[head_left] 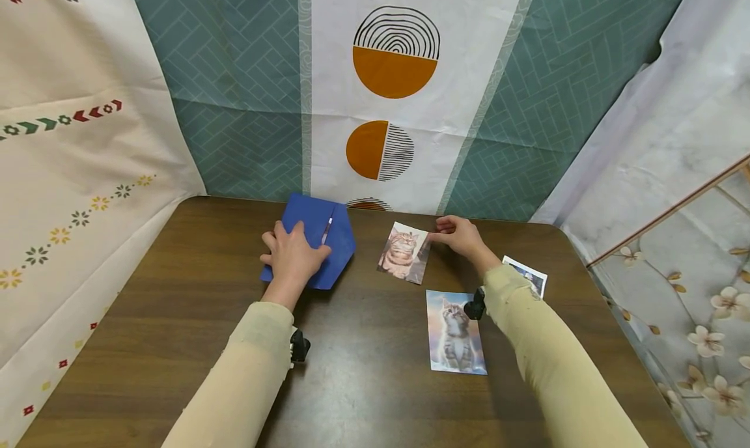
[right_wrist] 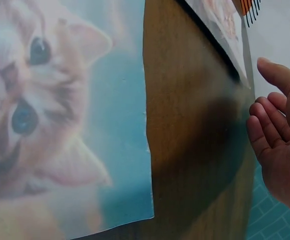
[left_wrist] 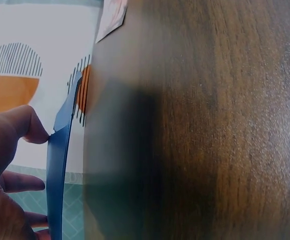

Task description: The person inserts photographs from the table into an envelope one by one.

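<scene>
My left hand [head_left: 291, 251] rests with spread fingers on a blue envelope [head_left: 342, 252] with a pointed flap at the back of the table. In the left wrist view the thumb and fingertips touch the envelope [left_wrist: 57, 175], seen nearly edge-on. My right hand [head_left: 463, 236] is at the right edge of a picture card of an orange cat [head_left: 401, 251]. In the right wrist view its fingers are loosely bent and its thumb stands just off the card's corner, holding nothing.
A picture card of a grey kitten on a pastel ground [head_left: 456, 344] lies nearer on the brown table [head_left: 193, 344]. Another white-bordered card [head_left: 536, 277] is partly hidden by the right sleeve. Patterned cloths [head_left: 246, 96] hang at the back and sides.
</scene>
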The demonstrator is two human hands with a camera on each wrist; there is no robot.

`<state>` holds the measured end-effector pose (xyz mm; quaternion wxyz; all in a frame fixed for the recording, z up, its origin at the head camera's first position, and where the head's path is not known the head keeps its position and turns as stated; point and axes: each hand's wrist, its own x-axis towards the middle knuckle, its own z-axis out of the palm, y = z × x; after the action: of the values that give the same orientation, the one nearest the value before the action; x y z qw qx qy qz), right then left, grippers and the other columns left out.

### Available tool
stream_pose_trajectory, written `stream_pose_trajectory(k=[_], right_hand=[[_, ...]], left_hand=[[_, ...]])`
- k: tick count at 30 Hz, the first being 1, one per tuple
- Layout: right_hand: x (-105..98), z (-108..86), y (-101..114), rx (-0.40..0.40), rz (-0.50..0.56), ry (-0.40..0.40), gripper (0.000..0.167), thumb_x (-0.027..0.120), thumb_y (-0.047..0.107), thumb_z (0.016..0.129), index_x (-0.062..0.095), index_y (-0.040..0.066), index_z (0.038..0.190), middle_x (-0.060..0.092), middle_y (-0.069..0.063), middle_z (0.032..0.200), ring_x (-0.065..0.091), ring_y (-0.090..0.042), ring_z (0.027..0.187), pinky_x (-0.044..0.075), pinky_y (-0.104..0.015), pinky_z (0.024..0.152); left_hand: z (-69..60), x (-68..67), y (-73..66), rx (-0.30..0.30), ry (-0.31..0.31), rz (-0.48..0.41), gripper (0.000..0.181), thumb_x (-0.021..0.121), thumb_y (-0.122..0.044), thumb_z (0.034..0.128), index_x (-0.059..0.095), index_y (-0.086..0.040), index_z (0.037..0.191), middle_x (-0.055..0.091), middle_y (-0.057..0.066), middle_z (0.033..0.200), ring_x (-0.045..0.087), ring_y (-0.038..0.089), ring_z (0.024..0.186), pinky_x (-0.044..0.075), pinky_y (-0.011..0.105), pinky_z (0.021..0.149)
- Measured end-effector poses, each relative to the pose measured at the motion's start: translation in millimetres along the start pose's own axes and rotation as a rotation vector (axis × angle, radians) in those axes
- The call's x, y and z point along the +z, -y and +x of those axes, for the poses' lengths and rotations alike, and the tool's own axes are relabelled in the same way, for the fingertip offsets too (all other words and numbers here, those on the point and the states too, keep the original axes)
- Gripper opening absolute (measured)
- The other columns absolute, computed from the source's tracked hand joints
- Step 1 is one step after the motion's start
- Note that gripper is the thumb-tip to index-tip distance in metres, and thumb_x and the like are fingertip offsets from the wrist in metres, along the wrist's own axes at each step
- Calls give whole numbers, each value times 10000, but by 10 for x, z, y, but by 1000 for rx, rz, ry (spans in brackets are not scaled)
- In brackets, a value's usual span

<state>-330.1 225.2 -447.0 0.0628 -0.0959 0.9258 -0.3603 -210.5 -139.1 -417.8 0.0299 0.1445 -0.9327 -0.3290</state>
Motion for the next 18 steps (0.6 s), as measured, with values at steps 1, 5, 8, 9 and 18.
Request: stream_pose_trajectory(k=[1,5,8,9,18], right_hand=[[3,-1,-10,1,-2,-1,586,814,257,972,617,-66,1421,672,-256,1365,642,-410,1254,502,-521,1087],[25,3,-48,-3,-16,0,574,812,259,972,626,-66,1407,678,-252,1350,648,-408,1240,508,-516,1077],[54,23,-70,-15,-26,-4,561,813,259,970,634,-65,1392,687,-248,1328,659,-400,1219,518,-508,1063],[62,30,-73,-17,-26,-7,557,816,257,967,639,-63,1386,691,-246,1318,661,-398,1211,519,-506,1058],[124,57,-57,-10,-45,-13,535,827,249,957,654,-59,1359,699,-232,1264,657,-379,1167,526,-493,1031]], left_hand=[[0,3,1,-1,1,2,814,777,-386,939,462,-14,1590,183,355,1687,147,574,1494,263,817,1044],[3,12,9,-5,0,11,814,779,-392,940,463,-17,1590,188,354,1687,147,579,1498,260,824,1052],[8,18,18,-6,-1,17,810,777,-392,939,466,-17,1587,192,356,1686,149,584,1499,256,832,1055],[11,20,23,-6,-2,18,809,777,-392,939,468,-17,1585,194,357,1685,151,584,1498,256,834,1053],[18,29,56,-10,7,30,814,776,-399,944,460,-17,1591,185,359,1686,149,587,1497,262,834,1044]])
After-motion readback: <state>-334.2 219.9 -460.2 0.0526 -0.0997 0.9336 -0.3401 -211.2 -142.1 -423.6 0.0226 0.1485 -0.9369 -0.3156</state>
